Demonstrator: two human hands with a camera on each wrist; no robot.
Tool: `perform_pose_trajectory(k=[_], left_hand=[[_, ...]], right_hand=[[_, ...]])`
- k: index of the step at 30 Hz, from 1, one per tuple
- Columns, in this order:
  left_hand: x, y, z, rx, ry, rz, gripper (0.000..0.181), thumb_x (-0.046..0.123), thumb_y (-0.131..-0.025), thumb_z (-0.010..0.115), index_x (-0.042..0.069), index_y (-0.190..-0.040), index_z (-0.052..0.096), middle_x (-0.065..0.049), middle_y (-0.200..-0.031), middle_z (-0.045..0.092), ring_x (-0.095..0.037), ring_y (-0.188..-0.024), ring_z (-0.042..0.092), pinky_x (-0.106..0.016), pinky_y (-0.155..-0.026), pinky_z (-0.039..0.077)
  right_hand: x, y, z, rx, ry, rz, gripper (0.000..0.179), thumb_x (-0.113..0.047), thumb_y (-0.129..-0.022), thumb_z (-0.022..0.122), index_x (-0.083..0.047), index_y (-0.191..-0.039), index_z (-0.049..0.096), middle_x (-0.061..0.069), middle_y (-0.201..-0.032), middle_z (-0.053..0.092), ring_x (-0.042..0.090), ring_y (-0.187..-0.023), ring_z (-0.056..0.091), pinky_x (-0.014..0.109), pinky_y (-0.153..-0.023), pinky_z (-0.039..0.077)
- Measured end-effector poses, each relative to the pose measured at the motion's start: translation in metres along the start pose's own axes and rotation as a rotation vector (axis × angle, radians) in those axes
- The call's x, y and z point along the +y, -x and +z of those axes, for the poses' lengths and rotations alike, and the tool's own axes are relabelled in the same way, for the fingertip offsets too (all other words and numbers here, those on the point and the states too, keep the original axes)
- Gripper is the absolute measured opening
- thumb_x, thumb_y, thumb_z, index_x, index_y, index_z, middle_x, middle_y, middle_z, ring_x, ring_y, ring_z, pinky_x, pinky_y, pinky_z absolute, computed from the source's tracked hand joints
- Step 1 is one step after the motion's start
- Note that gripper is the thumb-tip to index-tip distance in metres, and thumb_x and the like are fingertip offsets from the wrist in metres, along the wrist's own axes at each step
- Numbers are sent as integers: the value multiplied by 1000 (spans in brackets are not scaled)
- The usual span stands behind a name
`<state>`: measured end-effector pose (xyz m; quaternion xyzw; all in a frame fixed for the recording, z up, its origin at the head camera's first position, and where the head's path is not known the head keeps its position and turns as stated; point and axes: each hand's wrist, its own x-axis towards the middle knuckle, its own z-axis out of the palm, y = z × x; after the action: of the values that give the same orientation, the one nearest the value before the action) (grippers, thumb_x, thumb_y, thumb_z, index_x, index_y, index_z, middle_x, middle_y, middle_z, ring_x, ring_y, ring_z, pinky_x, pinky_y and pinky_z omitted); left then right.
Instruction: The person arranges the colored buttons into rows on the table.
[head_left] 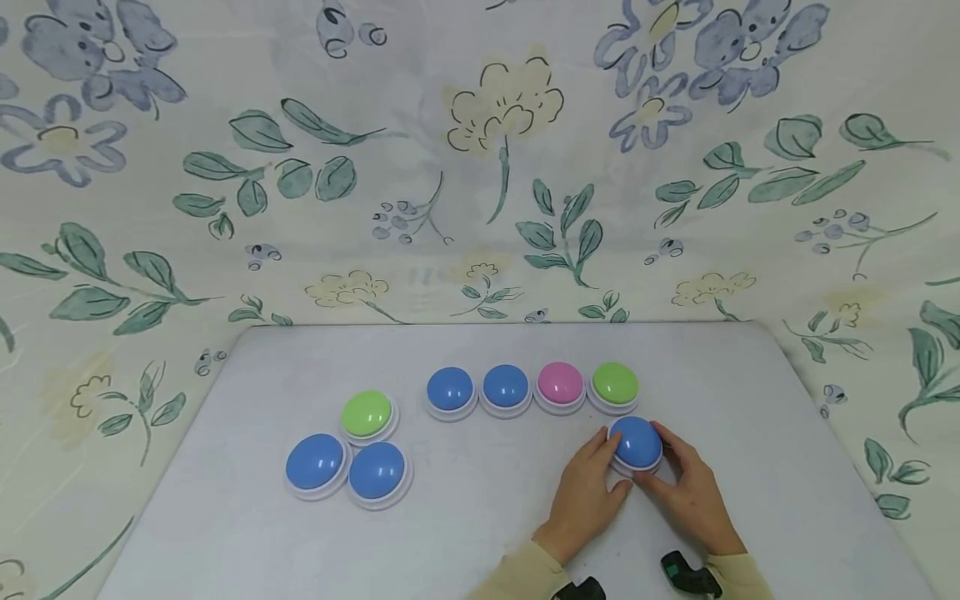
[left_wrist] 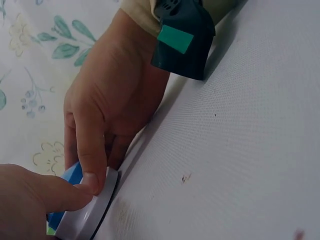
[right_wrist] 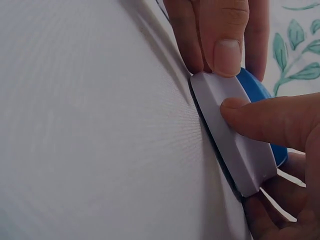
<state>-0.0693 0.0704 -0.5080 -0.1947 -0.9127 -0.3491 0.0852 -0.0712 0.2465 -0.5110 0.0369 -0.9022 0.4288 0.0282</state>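
Note:
A round push button with a blue dome (head_left: 636,442) and a white base (right_wrist: 235,135) lies at the right of the white table, just in front of a row of similar buttons. My left hand (head_left: 588,492) grips its left side, with the thumb at the near edge of the base. On the opposite side, my right hand (head_left: 692,492) holds it, fingers round the far right edge and its thumb also on the base. In the right wrist view both thumbs press the white base, whose dark underside sits right at the table surface.
The row behind holds two blue buttons (head_left: 506,386), a pink button (head_left: 561,383) and a green button (head_left: 615,384). Farther left, a green button (head_left: 367,414) stands behind two touching blue ones (head_left: 377,471). Flower-patterned cloth (head_left: 420,183) surrounds the white table (head_left: 480,533).

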Motion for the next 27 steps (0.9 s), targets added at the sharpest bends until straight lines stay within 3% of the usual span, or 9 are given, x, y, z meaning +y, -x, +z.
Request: perform_pose_trajectory(k=[20, 27], left_hand=[[0, -3, 1, -8, 13, 14, 59, 21, -90, 74, -3, -140, 55, -23, -142, 55, -29, -132, 54, -35, -110, 45], [-2, -3, 2, -3, 78, 8, 59, 15, -89, 75, -3, -141, 54, -24, -143, 54, -30, -132, 54, -37, -110, 45]], right_hand=[[1, -2, 1, 9, 60, -27, 77, -15, -86, 79, 8, -148, 39, 34, -147, 43, 52, -134, 42, 67, -110, 34], [2, -1, 2, 12, 54, -36, 78, -15, -86, 79, 9, -148, 39, 34, -147, 43, 52, -134, 41, 66, -111, 33]])
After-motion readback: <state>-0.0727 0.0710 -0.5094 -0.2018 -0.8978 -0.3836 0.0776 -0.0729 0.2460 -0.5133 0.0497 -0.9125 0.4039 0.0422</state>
